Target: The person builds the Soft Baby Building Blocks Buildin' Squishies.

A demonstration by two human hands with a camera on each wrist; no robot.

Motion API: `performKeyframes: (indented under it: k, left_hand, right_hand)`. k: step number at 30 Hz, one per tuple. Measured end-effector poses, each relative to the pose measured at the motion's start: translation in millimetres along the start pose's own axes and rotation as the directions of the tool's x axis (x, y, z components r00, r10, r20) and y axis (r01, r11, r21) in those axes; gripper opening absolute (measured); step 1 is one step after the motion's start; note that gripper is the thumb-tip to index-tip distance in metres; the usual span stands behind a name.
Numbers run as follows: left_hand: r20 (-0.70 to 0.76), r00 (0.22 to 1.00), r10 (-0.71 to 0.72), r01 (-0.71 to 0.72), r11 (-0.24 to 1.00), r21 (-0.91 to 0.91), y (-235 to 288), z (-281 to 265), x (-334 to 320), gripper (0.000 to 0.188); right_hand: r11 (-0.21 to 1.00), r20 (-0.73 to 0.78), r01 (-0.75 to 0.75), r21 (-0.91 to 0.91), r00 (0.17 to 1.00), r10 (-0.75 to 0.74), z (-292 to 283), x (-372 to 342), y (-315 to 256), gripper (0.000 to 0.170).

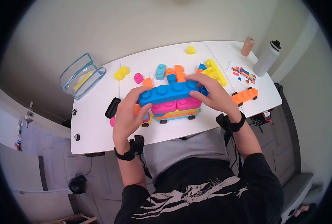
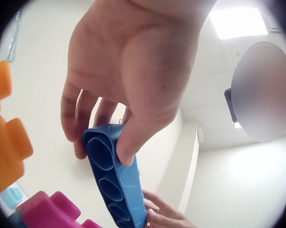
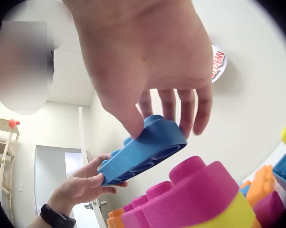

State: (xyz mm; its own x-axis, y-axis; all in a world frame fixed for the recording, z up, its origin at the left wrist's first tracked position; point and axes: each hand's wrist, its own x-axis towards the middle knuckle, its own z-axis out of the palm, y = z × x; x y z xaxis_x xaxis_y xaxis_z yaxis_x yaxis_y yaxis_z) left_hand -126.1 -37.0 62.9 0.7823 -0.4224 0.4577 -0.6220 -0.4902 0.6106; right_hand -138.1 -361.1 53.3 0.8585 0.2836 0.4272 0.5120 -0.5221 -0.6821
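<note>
A long blue building block [image 1: 167, 94] with a row of studs on top spans both hands. My left hand [image 1: 127, 115] pinches its left end between thumb and fingers. At the other end, my right hand [image 1: 215, 93] grips it the same way. Below it stands a wheeled stack [image 1: 177, 114] of pink, yellow, orange and light blue blocks. In the right wrist view the blue block [image 3: 143, 154] is held apart from the stack's pink top blocks [image 3: 185, 192], its hollow underside facing down. The left wrist view also shows that hollow underside on the blue block [image 2: 126, 185].
Loose blocks lie behind the stack, among them a light blue block [image 1: 160, 71] and yellow piece [image 1: 215, 72]. At right are an orange wheeled base [image 1: 245, 96], picture sheet [image 1: 244, 74], bottle [image 1: 266, 59] and can [image 1: 247, 46]. A clear bag [image 1: 82, 78] and black case [image 1: 113, 108] sit left.
</note>
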Motion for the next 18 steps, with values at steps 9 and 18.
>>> performKeyframes:
  k: [9,18]
  left_hand:
    - [0.133,0.986,-0.097,0.077,0.986,0.147,0,21,2,0.052]
    - [0.136,0.978,-0.157,0.132,0.976,0.175,1,27,5,0.044]
  right_hand:
    - [0.999,0.049,0.032,-0.03,0.998,-0.03,-3,-21,16,0.036]
    - [0.997,0.012,0.075,-0.017,0.997,-0.075,1,-24,30,0.036]
